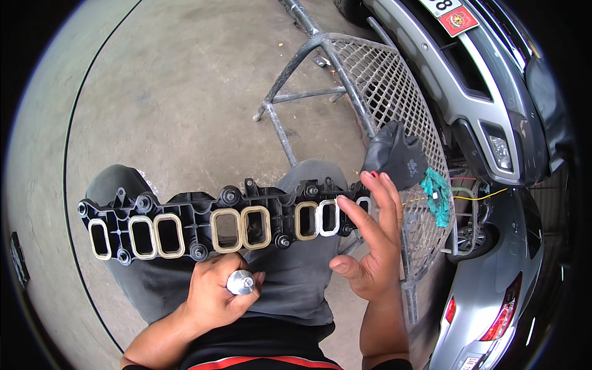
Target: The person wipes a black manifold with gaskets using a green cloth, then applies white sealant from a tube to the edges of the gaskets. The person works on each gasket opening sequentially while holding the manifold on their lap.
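Note:
Across my thighs lies a black plastic intake manifold, its row of port openings turned up toward me. Most ports are rimmed with a tan gasket; one toward the right has a bright white rim, and the leftmost rims look paler than the middle ones. My left hand, below the manifold's middle, is closed around a silver tube seen end-on; most of it is hidden in the fist. Over the manifold's right end my right hand is spread, with its index fingertip at the white-rimmed port.
A metal-framed mesh rack stands ahead to the right, with a black glove and a teal rag on it. Two silver cars are parked along the right. A dark cable curves over the concrete floor at left.

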`<state>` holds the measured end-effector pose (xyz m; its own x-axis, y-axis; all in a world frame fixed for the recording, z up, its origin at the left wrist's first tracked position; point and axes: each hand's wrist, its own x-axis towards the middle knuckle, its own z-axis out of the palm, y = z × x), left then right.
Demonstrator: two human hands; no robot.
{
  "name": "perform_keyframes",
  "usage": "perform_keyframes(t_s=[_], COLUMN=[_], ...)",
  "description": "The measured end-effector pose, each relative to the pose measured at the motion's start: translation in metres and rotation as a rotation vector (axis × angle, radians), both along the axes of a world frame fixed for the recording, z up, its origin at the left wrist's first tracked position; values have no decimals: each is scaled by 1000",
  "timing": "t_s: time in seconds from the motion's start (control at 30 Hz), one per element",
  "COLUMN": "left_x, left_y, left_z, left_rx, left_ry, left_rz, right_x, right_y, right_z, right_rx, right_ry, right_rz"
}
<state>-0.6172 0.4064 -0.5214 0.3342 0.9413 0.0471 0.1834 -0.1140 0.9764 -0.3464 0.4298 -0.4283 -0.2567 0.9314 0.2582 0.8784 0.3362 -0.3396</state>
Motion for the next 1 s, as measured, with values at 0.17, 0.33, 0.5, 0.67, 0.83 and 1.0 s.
perform_keyframes(t_s=[0.17,0.33,0.5,0.67,0.83,1.0], left_x=[2,3,3,3,4,3], left_y=[2,5,5,6,5,6], left_z=[-1,-1,-1,-1,0,1], left_rx=[9,13,18,34,-1,6], left_ry=[-12,-7,-3,-4,-15,-13], left_rz=[-3,5,4,-4,12,14], right_x=[-1,3,2,0,-4,-2], right_y=[-3,0,1,4,8,3], right_z=[-5,-10,-10,-10,-14,-11], right_rx=[-32,-5,12,-1,-23,-44], right_ry=[-27,-44,-41,-80,42,116], right_rz=[-22,-30,-41,-29,-7,-53])
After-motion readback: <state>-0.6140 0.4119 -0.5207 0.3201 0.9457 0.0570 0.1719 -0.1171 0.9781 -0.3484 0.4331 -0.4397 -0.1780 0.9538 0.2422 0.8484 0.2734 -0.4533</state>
